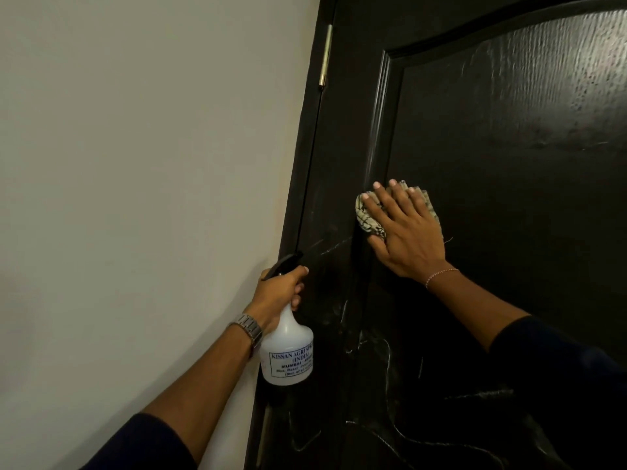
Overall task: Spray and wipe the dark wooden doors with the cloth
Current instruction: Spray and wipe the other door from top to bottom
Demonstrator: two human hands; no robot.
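Right hand [403, 232] spread flat, fingers straight, pressing the crumpled pale checked cloth [369, 218] against the dark wooden panelled door [509, 198]; cloth lies directly under palm and fingers, at the panel's left moulded edge. Left hand [280, 293] grips the neck of the white plastic spray bottle [288, 347], lower left, upright, near the door's hinge side; wiping probably proceeds rightward across the panel.

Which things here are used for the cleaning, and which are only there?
For the job: spray bottle held by the left hand; cloth pressed on the dark door by the right hand.

Only there: wall, brass hinge, wristwatch, bracelet.
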